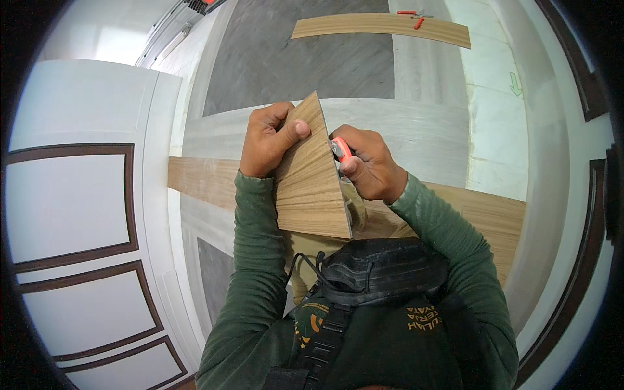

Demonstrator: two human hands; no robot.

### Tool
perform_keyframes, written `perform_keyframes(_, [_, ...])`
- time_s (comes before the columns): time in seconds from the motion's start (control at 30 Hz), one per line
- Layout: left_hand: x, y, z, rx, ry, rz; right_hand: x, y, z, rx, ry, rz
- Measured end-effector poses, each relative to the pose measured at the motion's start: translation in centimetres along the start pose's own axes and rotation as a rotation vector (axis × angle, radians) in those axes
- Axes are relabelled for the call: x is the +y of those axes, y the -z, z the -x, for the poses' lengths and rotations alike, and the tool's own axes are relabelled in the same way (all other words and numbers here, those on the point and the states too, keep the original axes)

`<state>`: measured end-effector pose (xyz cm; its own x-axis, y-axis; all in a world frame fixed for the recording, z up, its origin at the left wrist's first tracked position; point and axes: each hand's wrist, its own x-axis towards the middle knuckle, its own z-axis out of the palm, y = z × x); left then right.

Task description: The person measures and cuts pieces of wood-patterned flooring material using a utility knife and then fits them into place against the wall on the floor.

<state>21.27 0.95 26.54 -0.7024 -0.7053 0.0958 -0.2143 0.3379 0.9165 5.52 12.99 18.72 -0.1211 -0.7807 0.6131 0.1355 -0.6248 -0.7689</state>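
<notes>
My left hand [270,138] grips the upper left edge of a wood-grain plank piece [312,179], thumb pressed on its face near the pointed top. The piece is held up in front of my chest, tilted. My right hand [367,162] is closed around a red-orange utility knife [340,149], whose tip sits against the plank piece's right edge. Both forearms wear green sleeves.
A long wood-grain plank [468,211] lies across the floor under my hands. Another plank [380,26] lies farther off with red tools [416,18] on it. A white panelled door with dark trim [78,208] stands at left. Grey and pale floor panels [299,62] lie ahead.
</notes>
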Motion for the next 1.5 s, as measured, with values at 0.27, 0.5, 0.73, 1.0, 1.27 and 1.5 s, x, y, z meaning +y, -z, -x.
perform_keyframes(0.27, [-0.3,0.2,-0.2,-0.038,-0.015,-0.043,0.5,0.3,-0.9,0.011,-0.014,0.024])
perform_keyframes(0.5, [-0.7,-0.2,-0.2,-0.062,0.028,0.010,1.6,0.6,-1.1,0.024,-0.046,-0.058])
perform_keyframes(0.73, [-0.3,-0.3,-0.4,-0.080,0.019,-0.011,1.8,0.8,-1.0,0.006,-0.003,-0.071])
perform_keyframes(1.0, [-0.3,-0.5,-1.0,-0.100,-0.011,0.027,2.2,0.8,-1.9,0.048,0.046,0.029])
perform_keyframes(1.27, [-0.8,-0.2,-1.5,-0.100,-0.020,0.000,2.5,0.8,-2.4,0.064,0.031,0.010])
perform_keyframes(1.5, [-0.7,-0.2,-1.8,-0.108,-0.042,0.003,2.8,0.8,-3.0,0.079,0.012,-0.006])
